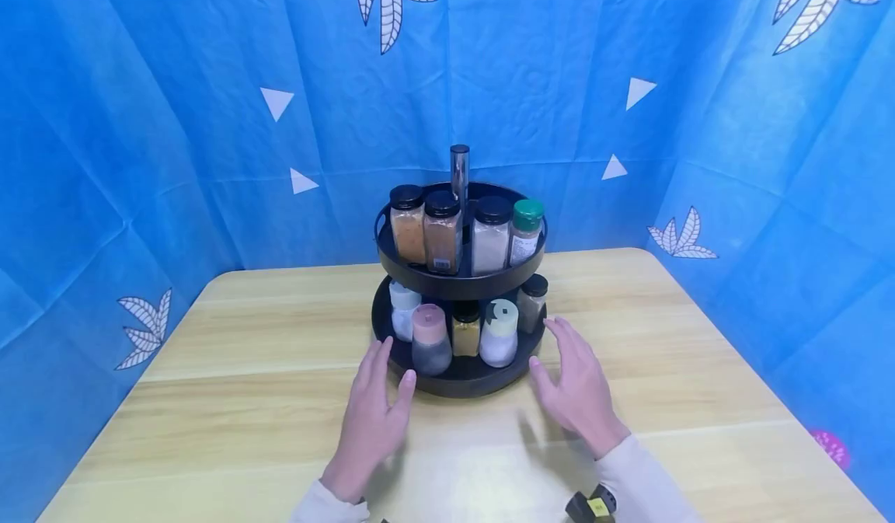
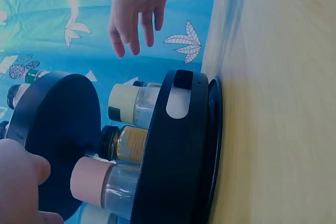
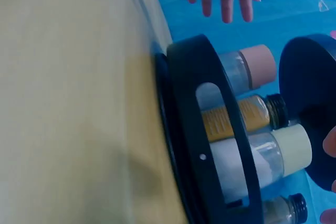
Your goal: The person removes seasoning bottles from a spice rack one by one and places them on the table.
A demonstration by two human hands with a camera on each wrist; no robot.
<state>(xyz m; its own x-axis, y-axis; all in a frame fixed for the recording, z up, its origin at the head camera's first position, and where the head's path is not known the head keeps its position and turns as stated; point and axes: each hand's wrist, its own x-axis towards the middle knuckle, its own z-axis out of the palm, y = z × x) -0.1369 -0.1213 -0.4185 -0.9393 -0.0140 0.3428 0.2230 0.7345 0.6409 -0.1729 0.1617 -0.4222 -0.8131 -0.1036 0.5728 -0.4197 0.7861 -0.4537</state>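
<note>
Head view: holding left hand [image 1: 373,423] and right hand [image 1: 577,389] wide and empty beside round black two-tier rack [image 1: 461,285], rimmed presumably for retaining clear jars [image 1: 443,243], near back edge of pale wooden surface [image 1: 238,399].

The head camera looks forward and down over the table [image 1: 231,399], taking in the whole rack [image 1: 464,387], left hand [image 1: 374,422] and right hand [image 1: 576,387]. Both wrist cameras look from much nearer and lower, their pictures turned sideways: the table stands at right in the left wrist view, at left in the right. Those two share the lower tray [image 2: 176,171].
</note>
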